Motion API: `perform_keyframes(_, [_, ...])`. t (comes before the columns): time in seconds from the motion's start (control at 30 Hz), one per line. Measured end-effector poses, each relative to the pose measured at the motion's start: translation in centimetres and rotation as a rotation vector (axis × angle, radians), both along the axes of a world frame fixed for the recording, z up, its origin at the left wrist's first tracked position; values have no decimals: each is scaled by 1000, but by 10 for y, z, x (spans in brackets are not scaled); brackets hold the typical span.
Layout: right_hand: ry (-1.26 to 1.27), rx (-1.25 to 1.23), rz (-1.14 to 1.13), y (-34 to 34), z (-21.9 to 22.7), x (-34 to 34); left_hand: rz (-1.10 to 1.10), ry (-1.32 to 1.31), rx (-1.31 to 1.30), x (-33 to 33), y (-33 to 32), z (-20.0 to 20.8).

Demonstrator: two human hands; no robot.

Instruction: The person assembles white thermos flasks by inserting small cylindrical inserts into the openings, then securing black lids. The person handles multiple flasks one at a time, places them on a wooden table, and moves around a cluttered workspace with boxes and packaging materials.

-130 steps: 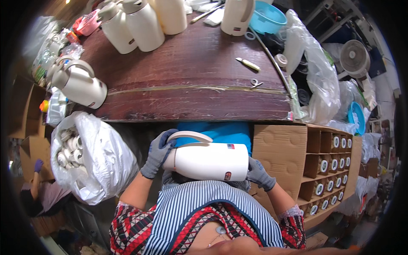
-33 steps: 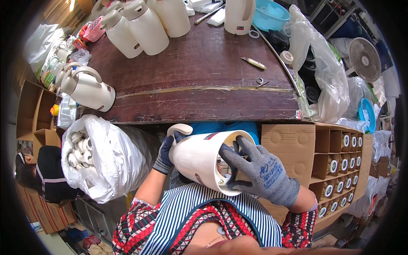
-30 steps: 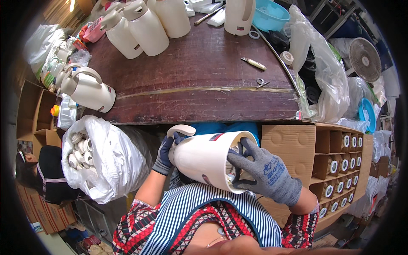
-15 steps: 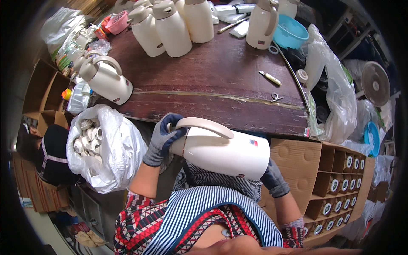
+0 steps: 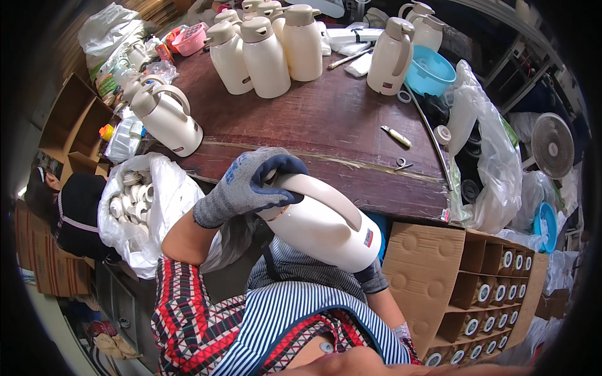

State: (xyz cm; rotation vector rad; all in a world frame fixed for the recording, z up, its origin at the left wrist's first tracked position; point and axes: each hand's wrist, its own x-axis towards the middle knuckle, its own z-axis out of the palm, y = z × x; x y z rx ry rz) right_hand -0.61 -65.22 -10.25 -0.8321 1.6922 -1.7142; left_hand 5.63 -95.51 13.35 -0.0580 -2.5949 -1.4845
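Observation:
A cream thermos jug [image 5: 326, 229] lies tilted in front of my apron, its top to the upper left and its base to the lower right. My left hand [image 5: 251, 185], in a grey and navy work glove, is closed round the top end beside the beige handle. At the base is my gloved right hand [image 5: 374, 279], supporting the jug from below; its fingers are mostly hidden behind the body. My left hand covers the jug's mouth, so I cannot tell whether a lid is on.
On the dark wooden table [image 5: 269, 125] stand several thermos jugs [image 5: 266, 62], a small tube [image 5: 396, 136] and a blue basin [image 5: 429, 72]. A white sack [image 5: 166, 188] of lids is at left, near another person [image 5: 81, 219]. A divided carton [image 5: 461, 276] stands at right.
The jug has tipped, its base dropping lower and moving left. My left hand has risen with the top end, and my right hand has shifted left under the base.

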Motion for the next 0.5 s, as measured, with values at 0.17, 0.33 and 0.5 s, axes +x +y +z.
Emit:
perform_keyframes(0.17, [-486, -185, 29, -8, 1, 5, -41, 21, -94, -4, 5, 7])
perform_keyframes(0.33, [-732, -262, 51, -9, 5, 8, -45, 11, -9, 0, 4, 6])
perform_keyframes(0.5, [-549, -176, 95, -3, -17, 2, -32, -54, -11, -5, 7, 12])
